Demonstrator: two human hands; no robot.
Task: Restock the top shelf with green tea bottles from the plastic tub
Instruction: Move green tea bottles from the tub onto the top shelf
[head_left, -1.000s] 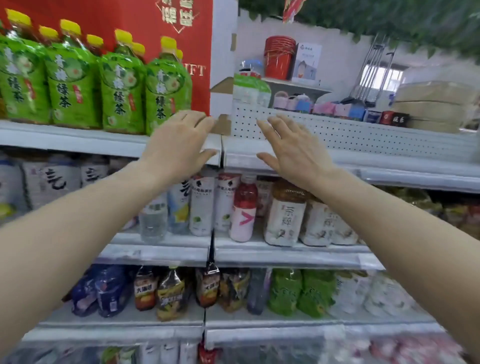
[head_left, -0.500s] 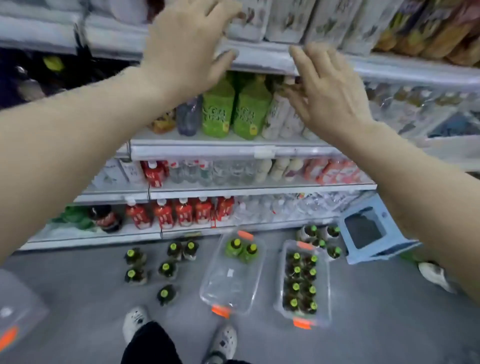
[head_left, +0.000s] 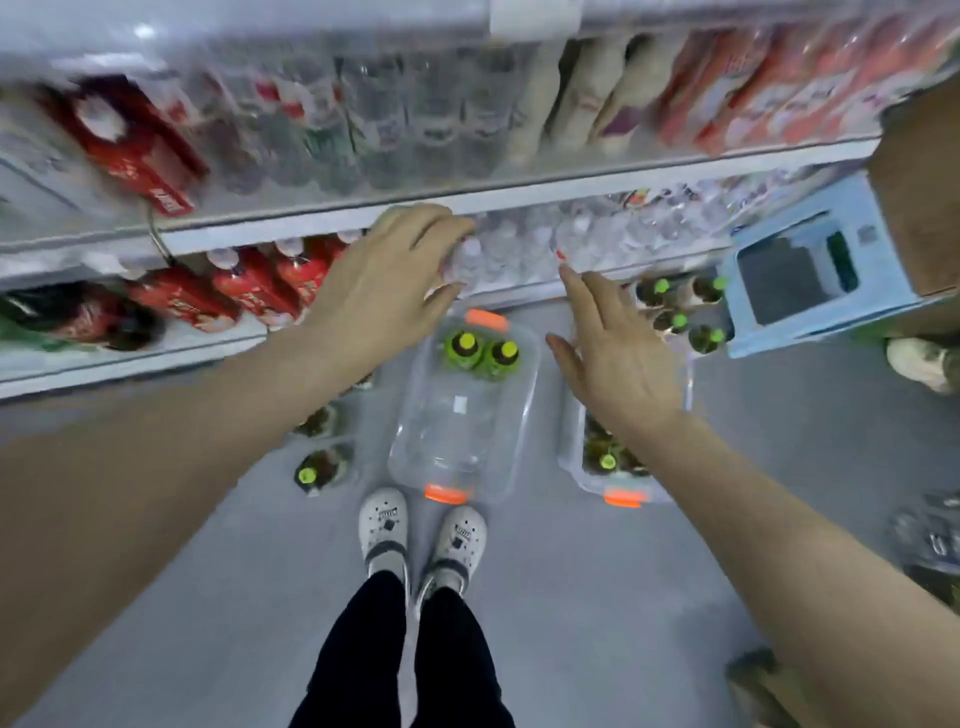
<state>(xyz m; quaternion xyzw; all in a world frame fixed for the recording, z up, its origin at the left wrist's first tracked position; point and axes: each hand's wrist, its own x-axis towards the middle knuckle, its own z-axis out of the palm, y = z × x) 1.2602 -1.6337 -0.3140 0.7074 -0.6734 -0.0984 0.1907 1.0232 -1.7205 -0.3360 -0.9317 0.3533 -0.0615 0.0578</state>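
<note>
- Left hand (head_left: 395, 280): held in the air, fingers loosely extended and slightly apart, nothing gripped. Whether the fingertips touch the shelf edge (head_left: 260, 236) cannot be told.
- Right hand (head_left: 618, 358): held in the air, fingers straight and spread, nothing gripped.
- Plastic tub (head_left: 457, 431): clear, with orange latches, noted on the floor below and between the two hands, well apart from the fingers.
- Green tea bottles (head_left: 466, 349): two are seen upright in the far end of the tub, below the gap between left thumb and right thumb.
- Second tub (head_left: 576, 467): located under the right wrist, dark bottles inside; count hidden by the arm.
- Loose bottles (head_left: 318, 467): stood on the floor beneath the left forearm.
- More bottles (head_left: 675, 306): grouped on the floor just beyond the right fingertips, beside a blue stool (head_left: 737, 317).
- Water bottles (head_left: 519, 249): shelved beyond the left fingertips; blurred.
- White shoes (head_left: 384, 525): observed at the tub's near end.
</note>
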